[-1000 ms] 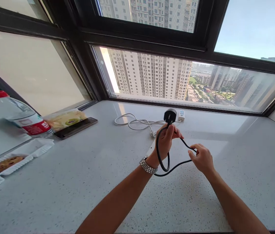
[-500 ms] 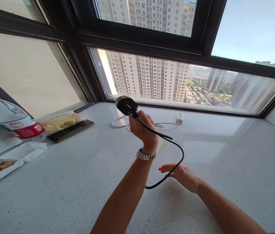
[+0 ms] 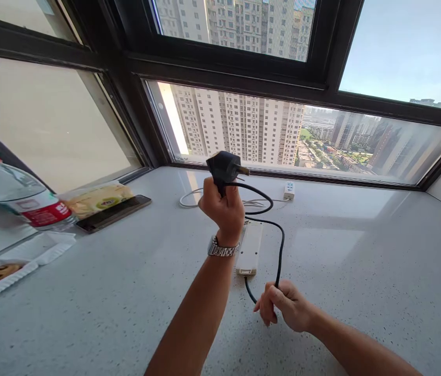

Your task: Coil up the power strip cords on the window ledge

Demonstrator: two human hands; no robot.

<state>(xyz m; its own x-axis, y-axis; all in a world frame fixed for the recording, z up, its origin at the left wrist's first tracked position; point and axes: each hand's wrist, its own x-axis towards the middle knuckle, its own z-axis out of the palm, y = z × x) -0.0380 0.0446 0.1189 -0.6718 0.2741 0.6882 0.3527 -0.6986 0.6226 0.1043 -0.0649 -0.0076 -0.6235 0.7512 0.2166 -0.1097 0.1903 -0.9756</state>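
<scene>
My left hand (image 3: 223,209), with a metal-banded watch (image 3: 222,247) on its wrist, is closed around a black plug (image 3: 226,167) and the start of its cord. The plug is raised, its prongs facing right. From it the black cord (image 3: 282,245) loops down to my right hand (image 3: 283,305), whose fingers are closed on it low over the counter. Past that hand the cord runs into the near end of a white power strip (image 3: 250,250). This strip lies on the counter, its far part hidden behind my left hand.
A small white socket block (image 3: 289,190) with a thin white cable lies near the window on the counter (image 3: 361,292). To the left are a phone (image 3: 114,213), a yellowish packet (image 3: 95,199), a red-capped bottle (image 3: 36,201) and a cookie tray (image 3: 54,245).
My left hand has turned the plug so its prongs face right and shifted slightly left. My right hand has moved down and closed on the cord. More of the power strip now shows.
</scene>
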